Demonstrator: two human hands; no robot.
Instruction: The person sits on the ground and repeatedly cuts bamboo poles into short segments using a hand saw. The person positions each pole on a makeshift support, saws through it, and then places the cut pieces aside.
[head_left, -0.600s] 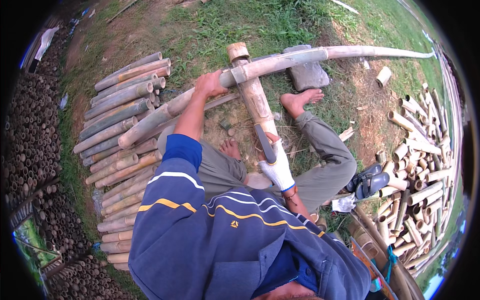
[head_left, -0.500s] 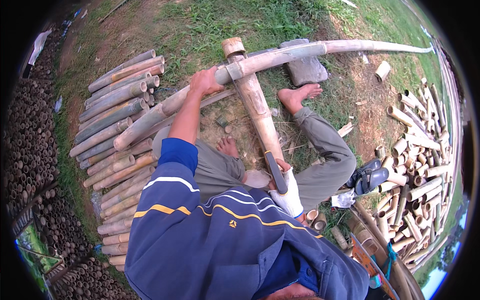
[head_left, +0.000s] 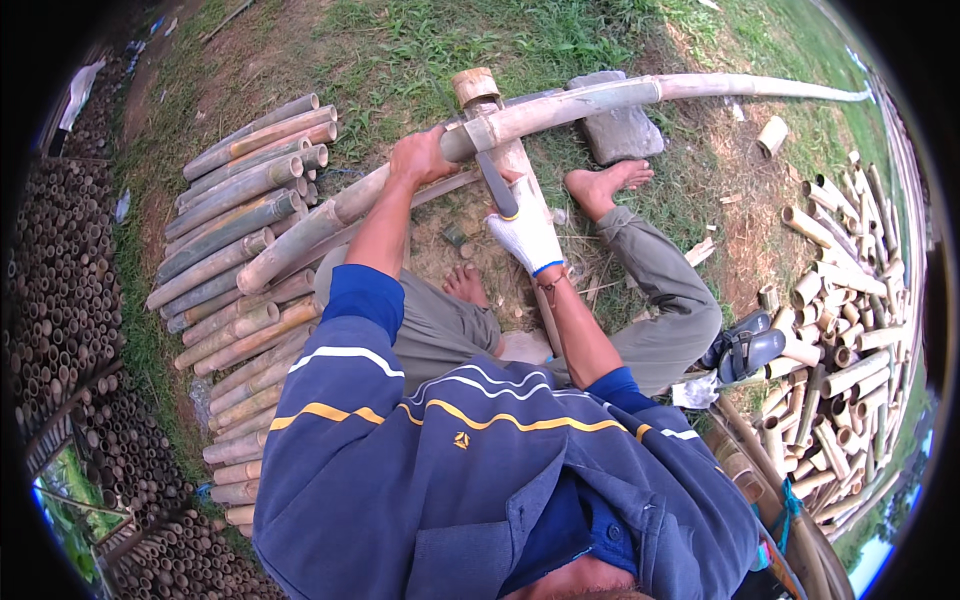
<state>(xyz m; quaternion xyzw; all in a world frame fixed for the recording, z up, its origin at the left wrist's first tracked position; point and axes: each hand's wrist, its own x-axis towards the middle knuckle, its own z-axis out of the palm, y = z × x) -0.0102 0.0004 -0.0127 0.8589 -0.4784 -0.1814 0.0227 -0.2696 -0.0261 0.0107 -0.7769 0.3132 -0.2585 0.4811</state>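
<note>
A long bamboo pole (head_left: 570, 105) lies slantwise over a thick bamboo support (head_left: 474, 86) whose end pokes out beyond it. My bare left hand (head_left: 420, 158) is closed around the pole, just left of that crossing. In a white knit glove, my right hand (head_left: 527, 232) grips the dark handle of a hand saw (head_left: 497, 188). The saw's blade runs against the pole close to my left fingers; where it meets the bamboo is partly hidden. Beneath the pole lies a thinner bamboo piece, partly covered by my left arm.
Cut bamboo lengths (head_left: 240, 238) are stacked at the left. Several short bamboo pieces (head_left: 845, 340) form a heap at the right, beside dark sandals (head_left: 745, 348). A grey stone block (head_left: 618, 125) sits behind the pole. My bare feet (head_left: 605, 188) and bent legs frame the work.
My right hand has pushed the saw forward, away from my body, from near my lap up to the pole. My left hand still holds the pole in about the same place.
</note>
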